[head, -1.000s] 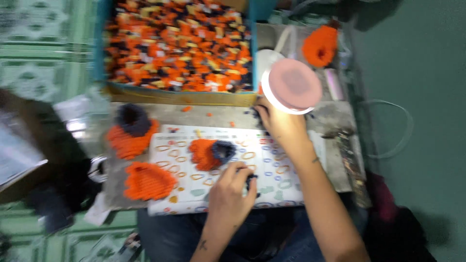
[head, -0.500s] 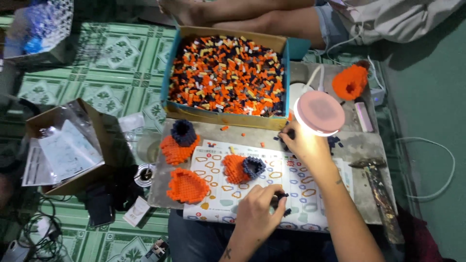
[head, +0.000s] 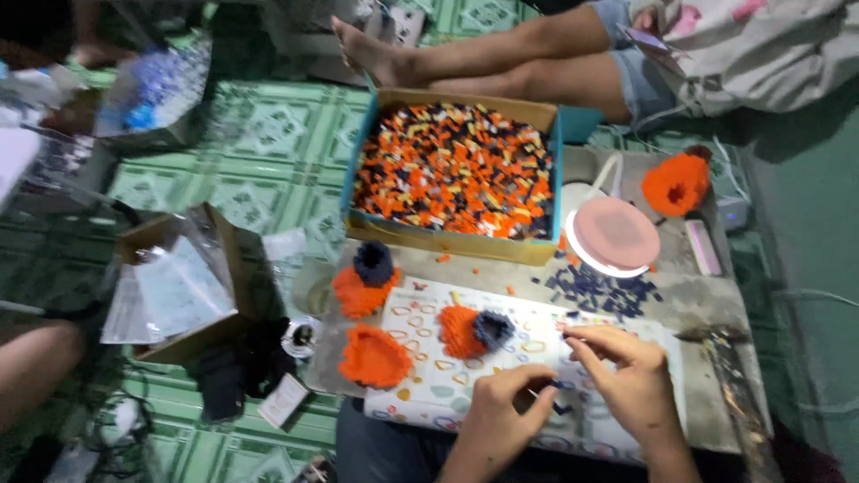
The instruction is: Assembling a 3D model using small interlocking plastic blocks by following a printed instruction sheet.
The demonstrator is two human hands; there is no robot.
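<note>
Right hand [head: 626, 380] left lamp, joined left hand [head: 501, 416] | both grips pinch small dark-blue piece [head: 562, 385]

Home craft spot on green tiled floor [head: 259, 170], low board [head: 707, 304], bead box [head: 452, 234]

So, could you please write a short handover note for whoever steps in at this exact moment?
Left hand and right hand meet over the patterned board, pinching small dark pieces; exactly what is gripped is too small to tell.
Loose dark pieces lie beside the pink round lamp.
The box of mixed beads sits behind.
Done: three orange clusters on or near the board, one by the lamp.
Left: the piece in hand is unfinished.
</note>
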